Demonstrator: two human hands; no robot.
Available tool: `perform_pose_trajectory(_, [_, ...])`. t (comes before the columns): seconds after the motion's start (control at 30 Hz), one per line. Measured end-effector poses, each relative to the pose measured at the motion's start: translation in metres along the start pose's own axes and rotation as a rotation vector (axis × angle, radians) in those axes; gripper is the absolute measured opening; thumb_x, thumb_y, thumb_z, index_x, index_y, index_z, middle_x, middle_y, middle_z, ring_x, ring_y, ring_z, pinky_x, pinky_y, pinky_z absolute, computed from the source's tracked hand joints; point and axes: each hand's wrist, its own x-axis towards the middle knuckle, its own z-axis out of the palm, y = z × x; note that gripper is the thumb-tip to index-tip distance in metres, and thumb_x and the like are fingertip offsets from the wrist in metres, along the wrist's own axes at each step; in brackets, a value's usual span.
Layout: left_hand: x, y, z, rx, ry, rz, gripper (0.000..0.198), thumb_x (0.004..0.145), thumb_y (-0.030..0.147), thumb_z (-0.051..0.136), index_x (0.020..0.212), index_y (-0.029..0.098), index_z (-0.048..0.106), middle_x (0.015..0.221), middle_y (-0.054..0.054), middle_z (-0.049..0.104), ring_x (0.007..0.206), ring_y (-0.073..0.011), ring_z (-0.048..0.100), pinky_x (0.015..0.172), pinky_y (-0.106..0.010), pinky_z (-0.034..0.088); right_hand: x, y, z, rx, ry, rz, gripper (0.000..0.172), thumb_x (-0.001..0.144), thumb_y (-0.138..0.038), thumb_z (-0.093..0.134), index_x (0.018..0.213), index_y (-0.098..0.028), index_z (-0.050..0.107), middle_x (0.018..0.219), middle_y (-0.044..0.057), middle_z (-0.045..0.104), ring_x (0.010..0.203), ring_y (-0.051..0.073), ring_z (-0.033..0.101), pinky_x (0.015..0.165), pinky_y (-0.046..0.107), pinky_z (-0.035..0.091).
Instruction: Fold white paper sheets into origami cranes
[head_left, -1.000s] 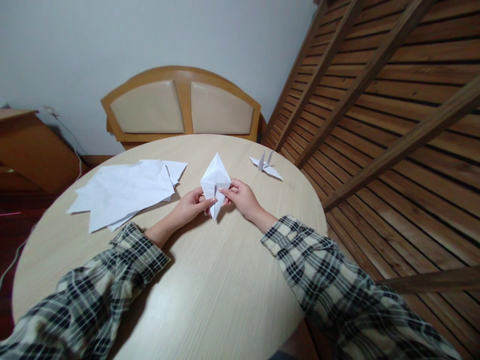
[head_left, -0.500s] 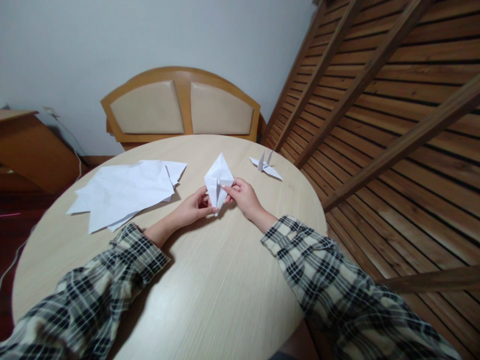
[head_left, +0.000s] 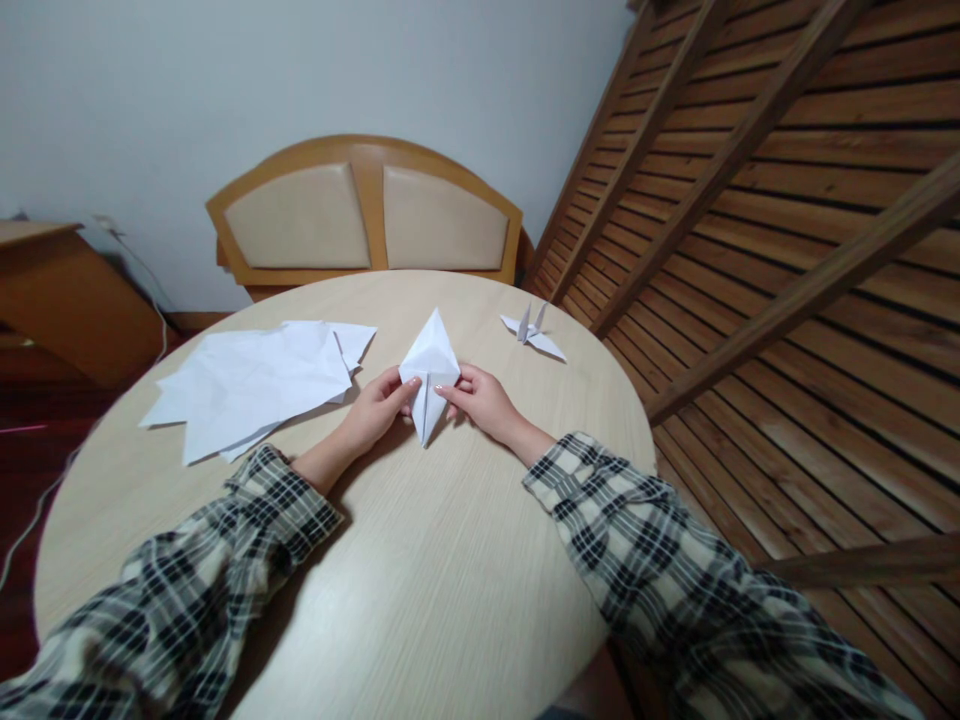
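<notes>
A white folded paper (head_left: 430, 350), shaped like a long kite with a seam down its lower half, is held between both hands above the table. My left hand (head_left: 379, 405) pinches its left edge, thumb on top and fingers underneath. On the opposite edge my right hand (head_left: 484, 400) grips the same way, its thumb lying near the centre seam. The fingers beneath the paper are partly hidden. Beyond my right hand, a finished white paper crane (head_left: 534, 334) rests on the table with two points standing up.
Several loose white paper sheets (head_left: 255, 380) overlap on the left side of the round wooden table (head_left: 420, 570). A padded headboard (head_left: 367, 205) stands behind it. Slatted wood (head_left: 787, 300) rises along the right, and a brown cabinet (head_left: 60, 300) is at far left.
My left hand has shifted from the paper's lower tip up to its left edge. The raised flap now lies flat, with the lower point showing whole.
</notes>
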Motion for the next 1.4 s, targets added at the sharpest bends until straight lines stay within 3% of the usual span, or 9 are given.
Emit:
perform_pose_trajectory(0.27, [0.000,0.003,-0.001,0.024,0.083,0.002,0.019,0.084,0.033,0.065,0.080,0.015,0.062,0.065,0.001,0.050,0.055,-0.0111,0.042,0.050,-0.026,0.034,-0.002,-0.001,0.000,-0.108,0.075,-0.100,0.075,0.079,-0.022,0.069,0.142,-0.034,0.029,0.115,0.005,0.059,0.058,0.007,0.056,0.047,0.021,0.048])
perform_pose_trajectory(0.43, [0.001,0.001,-0.002,0.022,0.087,-0.012,0.020,0.083,0.034,0.065,0.082,0.014,0.062,0.066,0.000,0.051,0.056,-0.0114,0.044,0.050,-0.026,0.035,-0.002,-0.002,0.001,-0.257,0.067,-0.223,0.042,0.082,-0.025,0.066,0.123,-0.026,0.057,0.117,0.006,0.056,0.068,0.008,0.053,0.067,0.027,0.053])
perform_pose_trajectory(0.57, [0.001,-0.001,-0.002,0.031,0.103,-0.007,0.018,0.083,0.032,0.065,0.079,0.015,0.060,0.065,0.000,0.050,0.056,-0.0113,0.044,0.050,-0.026,0.036,-0.001,-0.004,0.001,-0.163,0.030,-0.144,0.021,0.088,-0.038,0.058,0.102,-0.021,0.062,0.098,0.005,0.060,0.074,0.013,0.056,0.061,0.026,0.051])
perform_pose_trajectory(0.7, [0.001,-0.002,-0.002,0.051,0.105,-0.007,0.017,0.083,0.031,0.065,0.079,0.016,0.059,0.065,0.001,0.050,0.055,-0.0111,0.045,0.050,-0.025,0.036,0.001,-0.007,-0.002,-0.077,0.049,-0.102,0.021,0.089,-0.039,0.053,0.083,-0.020,0.060,0.082,0.002,0.061,0.078,0.015,0.058,0.069,0.028,0.050])
perform_pose_trajectory(0.83, [0.002,-0.006,-0.003,0.065,0.128,-0.012,0.018,0.085,0.033,0.064,0.080,0.017,0.057,0.061,0.002,0.049,0.053,-0.0109,0.046,0.049,-0.024,0.037,0.002,-0.007,-0.007,-0.082,0.113,-0.086,0.013,0.083,-0.023,0.051,0.084,-0.020,0.063,0.088,0.002,0.065,0.084,0.016,0.058,0.079,0.031,0.047])
perform_pose_trajectory(1.0, [0.004,-0.013,-0.004,0.007,0.146,-0.051,0.029,0.086,0.033,0.063,0.110,0.020,0.054,0.065,0.003,0.052,0.055,-0.0118,0.050,0.051,-0.024,0.042,0.004,0.002,-0.010,-0.144,0.170,-0.062,0.030,0.072,-0.010,0.047,0.091,-0.019,0.068,0.086,0.002,0.066,0.074,0.015,0.054,0.070,0.029,0.044])
perform_pose_trajectory(1.1, [0.005,-0.017,-0.005,0.101,0.230,0.057,0.045,0.086,0.031,0.061,0.127,0.023,0.046,0.096,-0.006,0.060,0.079,-0.0175,0.060,0.063,-0.030,0.051,0.007,0.006,-0.011,-0.172,0.200,-0.075,0.032,0.071,-0.008,0.047,0.093,-0.019,0.069,0.088,0.003,0.067,0.076,0.015,0.055,0.069,0.028,0.044])
perform_pose_trajectory(1.2, [0.004,-0.015,-0.007,0.338,0.296,0.240,0.043,0.088,0.033,0.059,0.128,0.025,0.048,0.129,-0.012,0.051,0.114,-0.0257,0.054,0.086,-0.043,0.052,0.008,0.008,-0.013,-0.221,0.222,-0.077,0.031,0.071,-0.007,0.047,0.090,-0.018,0.069,0.089,0.004,0.068,0.075,0.015,0.056,0.067,0.028,0.043])
perform_pose_trajectory(1.4, [-0.008,0.002,-0.005,0.735,0.062,0.496,0.025,0.094,0.030,0.054,0.118,0.023,0.058,0.125,-0.010,0.057,0.119,-0.0264,0.051,0.104,-0.052,0.039,0.005,0.008,-0.015,-0.320,0.199,-0.059,0.031,0.074,-0.008,0.047,0.093,-0.017,0.071,0.080,0.002,0.067,0.063,0.012,0.052,0.058,0.025,0.038])
